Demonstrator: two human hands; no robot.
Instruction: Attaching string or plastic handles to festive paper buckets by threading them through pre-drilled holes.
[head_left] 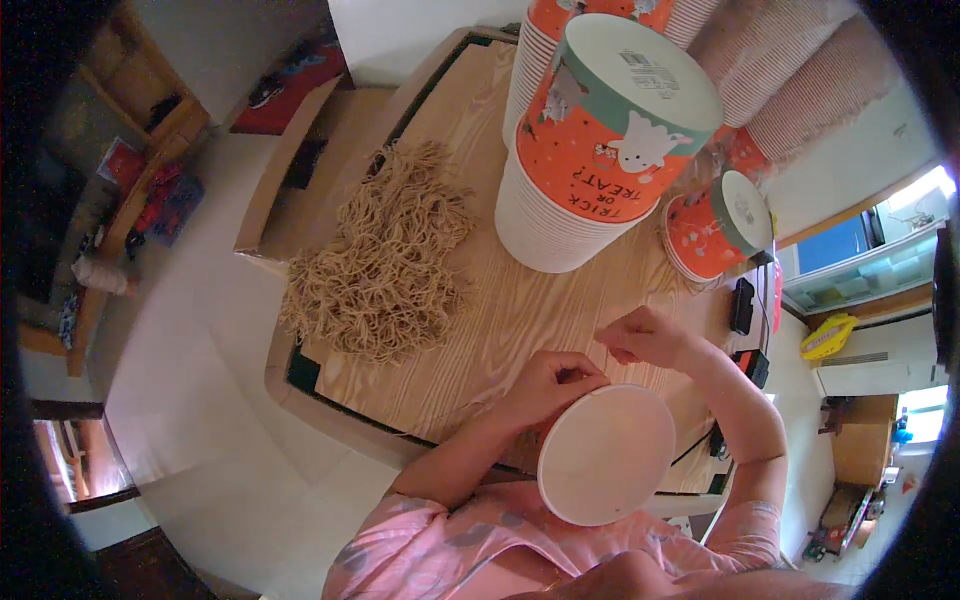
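A round paper bucket (607, 455) rests near my chest, its pale inside or end facing up; a bit of orange shows at its side. My left hand (553, 388) is closed at the bucket's upper left edge, thumb and fingers pinched there. Just above and right of the bucket, apart from it, my right hand (645, 337) is closed with curled fingers. Whether a thin cord is in it I cannot make out. A heap of tan twisted cords (390, 260) lies on the wooden table to the left.
Upside-down nested orange buckets with green bands (615, 120) stand in a tall stack at the back. A shorter orange bucket stack (715, 225) is right of it. Wrapped stacks of white-rimmed buckets (810, 90) lie behind. An open cardboard box (300, 180) is beyond the left table edge (285, 385). Black devices (742, 305) lie at right.
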